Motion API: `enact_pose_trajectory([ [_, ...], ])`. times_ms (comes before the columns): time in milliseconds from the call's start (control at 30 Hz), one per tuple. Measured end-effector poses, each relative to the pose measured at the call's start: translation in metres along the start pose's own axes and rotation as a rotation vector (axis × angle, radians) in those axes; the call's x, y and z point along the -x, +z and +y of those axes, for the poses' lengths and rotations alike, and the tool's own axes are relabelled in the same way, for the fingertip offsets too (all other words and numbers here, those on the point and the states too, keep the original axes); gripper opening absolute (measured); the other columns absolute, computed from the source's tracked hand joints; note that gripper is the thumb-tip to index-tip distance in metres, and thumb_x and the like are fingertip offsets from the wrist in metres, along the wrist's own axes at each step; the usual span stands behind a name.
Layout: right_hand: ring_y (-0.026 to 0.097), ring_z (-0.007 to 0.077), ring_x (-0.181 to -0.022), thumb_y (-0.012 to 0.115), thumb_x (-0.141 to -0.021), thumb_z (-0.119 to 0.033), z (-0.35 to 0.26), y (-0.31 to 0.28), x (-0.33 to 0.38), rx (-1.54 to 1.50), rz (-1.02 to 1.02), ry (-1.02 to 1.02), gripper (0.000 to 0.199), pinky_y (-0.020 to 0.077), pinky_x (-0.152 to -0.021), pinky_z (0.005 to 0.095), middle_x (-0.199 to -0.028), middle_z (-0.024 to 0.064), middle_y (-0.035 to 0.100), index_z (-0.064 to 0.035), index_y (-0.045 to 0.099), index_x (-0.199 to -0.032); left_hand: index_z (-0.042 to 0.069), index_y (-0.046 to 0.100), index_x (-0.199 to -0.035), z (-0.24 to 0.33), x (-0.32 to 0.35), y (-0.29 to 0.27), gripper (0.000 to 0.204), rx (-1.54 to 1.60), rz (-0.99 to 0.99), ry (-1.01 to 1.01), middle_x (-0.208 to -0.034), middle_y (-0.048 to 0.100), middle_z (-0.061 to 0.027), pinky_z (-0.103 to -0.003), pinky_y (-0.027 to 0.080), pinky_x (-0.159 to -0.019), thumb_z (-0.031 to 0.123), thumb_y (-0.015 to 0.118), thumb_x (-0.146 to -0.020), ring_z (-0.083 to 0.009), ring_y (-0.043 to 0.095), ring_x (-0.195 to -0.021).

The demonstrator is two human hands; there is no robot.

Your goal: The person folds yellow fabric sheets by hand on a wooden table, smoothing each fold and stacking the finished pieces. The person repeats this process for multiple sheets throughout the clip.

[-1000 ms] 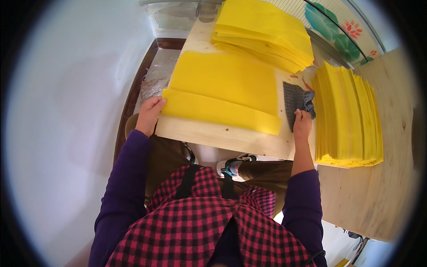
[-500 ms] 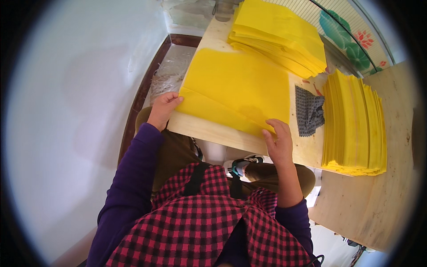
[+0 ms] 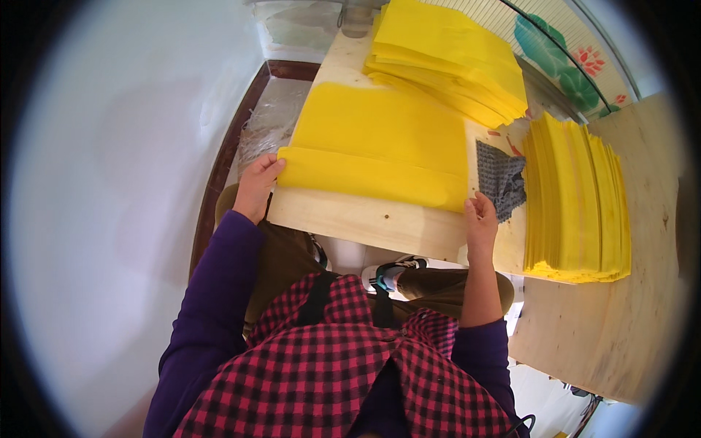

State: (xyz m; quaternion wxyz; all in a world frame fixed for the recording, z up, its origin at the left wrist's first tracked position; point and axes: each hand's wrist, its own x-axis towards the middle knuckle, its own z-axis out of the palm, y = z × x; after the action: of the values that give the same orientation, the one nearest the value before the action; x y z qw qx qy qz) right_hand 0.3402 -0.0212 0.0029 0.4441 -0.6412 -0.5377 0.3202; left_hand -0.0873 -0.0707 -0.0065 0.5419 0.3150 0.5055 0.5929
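A thin yellow sheet (image 3: 383, 120), paper or cloth I cannot tell which, lies on the pale wooden table (image 3: 365, 217) in front of me. Its near edge is turned up into a band (image 3: 372, 177) running from side to side. My left hand (image 3: 260, 187) pinches the left end of this folded band, thumb on top. At the band's right end, my right hand (image 3: 481, 225) is closed with its fingertips on the corner. A crumpled grey patterned cloth (image 3: 500, 180) lies just beyond my right hand.
A thick pile of yellow sheets (image 3: 449, 55) lies at the table's far side. Another stack (image 3: 577, 201) stands on the right beside the cloth. Clear plastic wrapping (image 3: 272, 117) is on the floor by the left wall (image 3: 124, 168). A wooden board (image 3: 584, 328) is at the right.
My right hand has moved right and closed on the sheet's corner. The near edge, slanted before, now forms an even folded band. My left hand has shifted slightly left, still holding its end.
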Motion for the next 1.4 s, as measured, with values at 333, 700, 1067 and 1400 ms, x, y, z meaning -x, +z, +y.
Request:
enact_pose_trajectory([
  [333, 0.059, 0.0143, -0.086, 0.072, -0.080, -0.015, 0.001, 0.014, -0.010, 0.200, 0.001, -0.067, 0.040, 0.0481, -0.078, 0.0268, -0.099, 0.0082, 0.062, 0.0007, 0.059, -0.114, 0.003, 0.061, -0.101, -0.002, -0.003, -0.002, 0.011, -0.050, -0.007, -0.030, -0.092, 0.066, -0.0010, -0.023, 0.047, -0.078, 0.009, 0.058, -0.092, -0.0083, 0.060, -0.083],
  [700, 0.053, 0.0339, -0.107, 0.075, -0.071, -0.014, -0.033, 0.020, 0.009, 0.541, 0.051, -0.562, 0.048, 0.0401, -0.096, 0.0422, -0.118, 0.0140, 0.057, -0.0039, 0.058, -0.115, 0.002, 0.059, -0.107, 0.003, -0.001, -0.003, 0.027, -0.013, -0.135, -0.026, -0.100, 0.068, -0.0058, -0.026, 0.050, -0.083, -0.002, 0.066, -0.081, -0.0114, 0.064, -0.088],
  [1067, 0.050, 0.0321, -0.114, 0.078, -0.067, -0.023, -0.076, 0.063, 0.033, 0.547, -0.343, -0.697, 0.058, 0.0320, -0.104, 0.0474, -0.116, 0.0137, 0.058, -0.0073, 0.057, -0.119, 0.001, 0.056, -0.113, 0.006, 0.001, -0.001, 0.038, -0.018, -0.158, -0.035, -0.104, 0.067, -0.0077, -0.028, 0.050, -0.087, -0.005, 0.069, -0.077, -0.0142, 0.064, -0.093],
  [1400, 0.054, 0.0323, -0.099, 0.077, -0.070, -0.026, -0.099, 0.066, 0.042, 0.531, -0.516, -0.730, 0.042, 0.0352, -0.099, 0.0464, -0.095, 0.0119, 0.061, -0.0070, 0.064, -0.104, 0.001, 0.059, -0.106, 0.005, 0.003, 0.002, 0.019, 0.032, -0.035, -0.020, -0.097, 0.065, -0.0018, -0.023, 0.045, -0.083, 0.015, 0.058, -0.093, -0.0077, 0.059, -0.089],
])
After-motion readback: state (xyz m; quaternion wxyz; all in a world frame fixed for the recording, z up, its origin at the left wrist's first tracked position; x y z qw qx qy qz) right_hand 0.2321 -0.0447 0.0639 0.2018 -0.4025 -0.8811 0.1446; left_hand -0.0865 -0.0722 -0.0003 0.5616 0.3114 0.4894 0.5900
